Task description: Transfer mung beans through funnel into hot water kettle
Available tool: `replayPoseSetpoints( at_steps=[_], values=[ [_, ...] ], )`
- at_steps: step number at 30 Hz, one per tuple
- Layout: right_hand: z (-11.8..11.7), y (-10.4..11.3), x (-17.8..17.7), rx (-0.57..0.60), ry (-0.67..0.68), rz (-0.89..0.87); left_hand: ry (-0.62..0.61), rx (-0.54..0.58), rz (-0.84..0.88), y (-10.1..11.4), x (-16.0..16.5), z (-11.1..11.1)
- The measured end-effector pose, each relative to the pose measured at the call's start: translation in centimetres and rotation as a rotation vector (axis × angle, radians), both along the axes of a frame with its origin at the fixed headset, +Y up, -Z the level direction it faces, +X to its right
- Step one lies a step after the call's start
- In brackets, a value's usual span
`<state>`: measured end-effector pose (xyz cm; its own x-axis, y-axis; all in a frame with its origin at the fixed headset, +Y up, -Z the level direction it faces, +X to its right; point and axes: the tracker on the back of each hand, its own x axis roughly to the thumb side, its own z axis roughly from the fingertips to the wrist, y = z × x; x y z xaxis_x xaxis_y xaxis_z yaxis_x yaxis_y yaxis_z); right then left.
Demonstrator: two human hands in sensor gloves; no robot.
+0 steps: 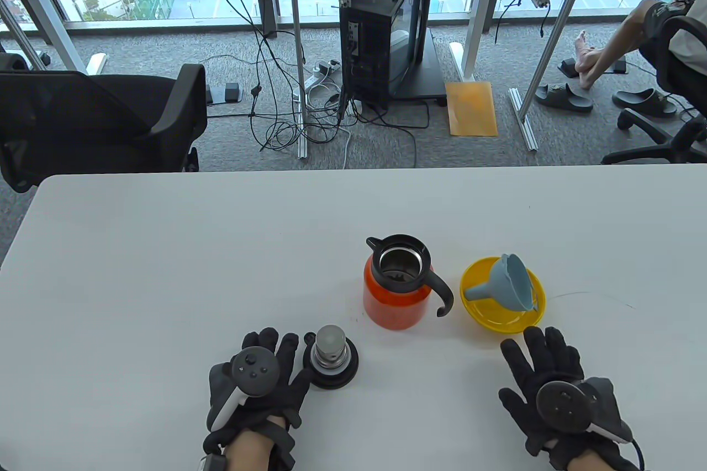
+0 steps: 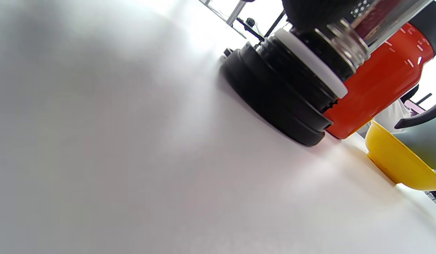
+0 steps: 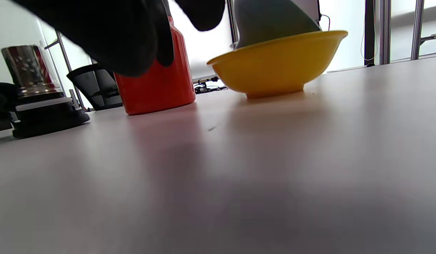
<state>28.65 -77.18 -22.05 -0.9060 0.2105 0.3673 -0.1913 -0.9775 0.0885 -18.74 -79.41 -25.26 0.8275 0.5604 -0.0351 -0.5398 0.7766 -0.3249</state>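
Observation:
An orange kettle with a black rim and handle stands open in the middle of the white table; it also shows in the left wrist view and the right wrist view. Its black and steel lid stands upside down to its left, beside my left hand, which lies flat and open on the table. A blue funnel lies on its side in a yellow bowl. My right hand lies flat and open just in front of the bowl. I see no beans in the bowl.
The table's far edge runs behind the kettle. Beyond it are a black office chair, cables and a black cabinet on the floor. A seated person's legs show at the far right.

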Motion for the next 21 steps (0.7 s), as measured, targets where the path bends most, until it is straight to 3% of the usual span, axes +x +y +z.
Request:
replayPoseSetpoints(
  at_steps=[6, 10, 21],
  values=[
    [0.2, 0.1, -0.1, 0.040, 0.011, -0.026, 0.028, 0.000, -0.032, 0.5, -0.3, 0.0],
    [0.2, 0.0, 0.2, 0.034, 0.008, -0.054, 0.035, 0.015, -0.059, 2.2, 0.1, -0.4],
    [0.2, 0.1, 1.0, 0.038, 0.004, -0.123, 0.020, 0.088, -0.071, 9.2, 2.5, -1.9]
  ],
)
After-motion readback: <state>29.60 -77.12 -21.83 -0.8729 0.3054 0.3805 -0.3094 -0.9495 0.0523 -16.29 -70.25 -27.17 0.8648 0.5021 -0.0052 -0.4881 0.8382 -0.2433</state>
